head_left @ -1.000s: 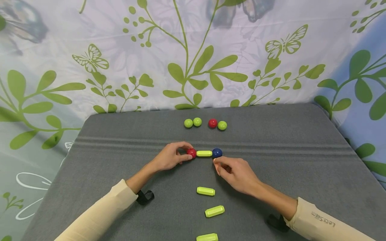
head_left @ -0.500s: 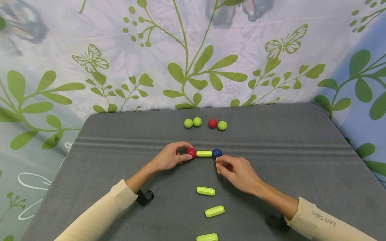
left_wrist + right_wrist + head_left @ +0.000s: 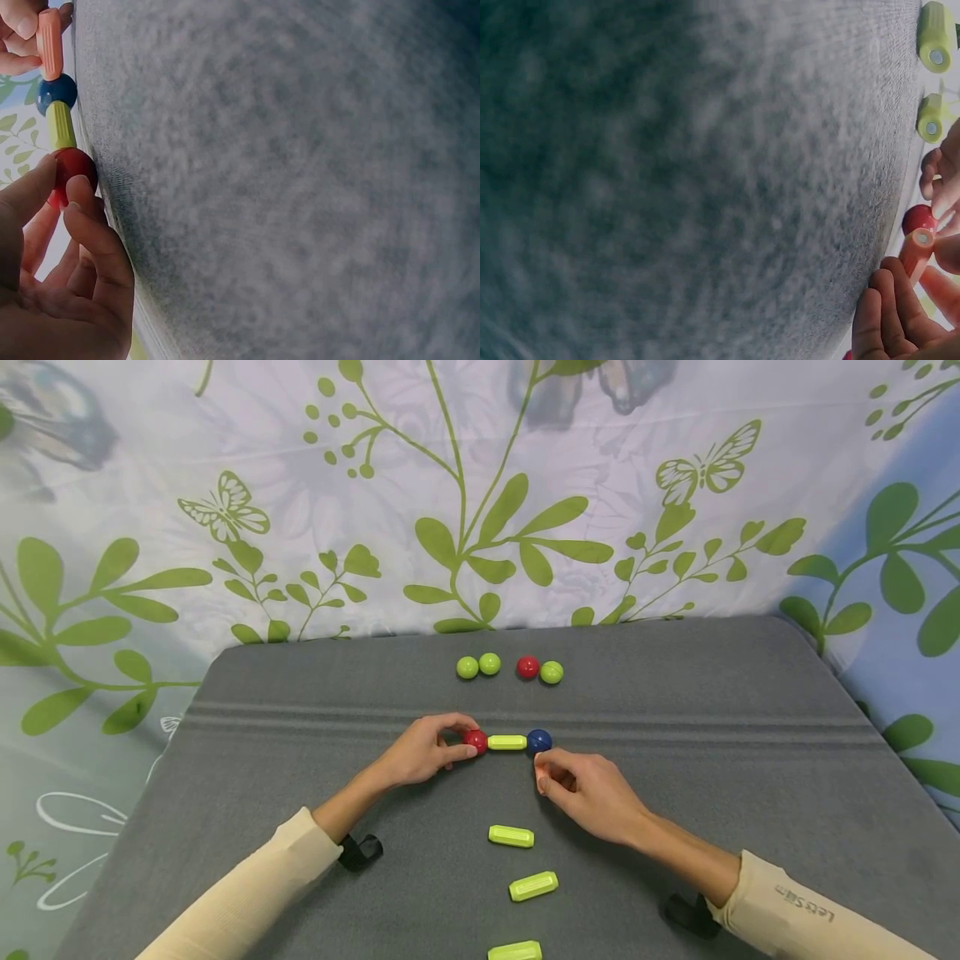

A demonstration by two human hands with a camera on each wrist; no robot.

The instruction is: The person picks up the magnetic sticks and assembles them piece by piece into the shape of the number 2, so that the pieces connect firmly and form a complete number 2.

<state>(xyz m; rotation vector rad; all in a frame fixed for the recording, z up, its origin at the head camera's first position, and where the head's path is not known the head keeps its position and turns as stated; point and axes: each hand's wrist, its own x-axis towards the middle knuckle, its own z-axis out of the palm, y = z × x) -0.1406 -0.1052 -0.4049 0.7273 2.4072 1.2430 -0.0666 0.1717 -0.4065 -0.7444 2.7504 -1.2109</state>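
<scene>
My left hand (image 3: 427, 750) pinches a glossy red ball (image 3: 476, 742) between thumb and fingers. A yellow-green ribbed rod (image 3: 507, 742) runs from that ball to a dark blue ball (image 3: 538, 741), the three in a straight line on the cloth. With thumb and fingers, my right hand (image 3: 596, 793) grips a short orange rod (image 3: 50, 45); its far end meets the blue ball (image 3: 57, 93) in the left wrist view. In the right wrist view the orange rod (image 3: 917, 255) shows a pale round disc in its near end. The head view mostly hides this rod.
Nearer the body, loose yellow-green rods lie in a rough column: one (image 3: 511, 836), another (image 3: 533, 886) and a third (image 3: 514, 951) at the frame edge. Farther back sit two green balls (image 3: 478, 665), a red ball (image 3: 527, 667) and another green ball (image 3: 551, 672). Grey cloth (image 3: 300, 685) covers the table.
My right hand has shifted very slightly with the orange rod, and a seam now shows on the blue ball. My left hand keeps its hold on the red ball.
</scene>
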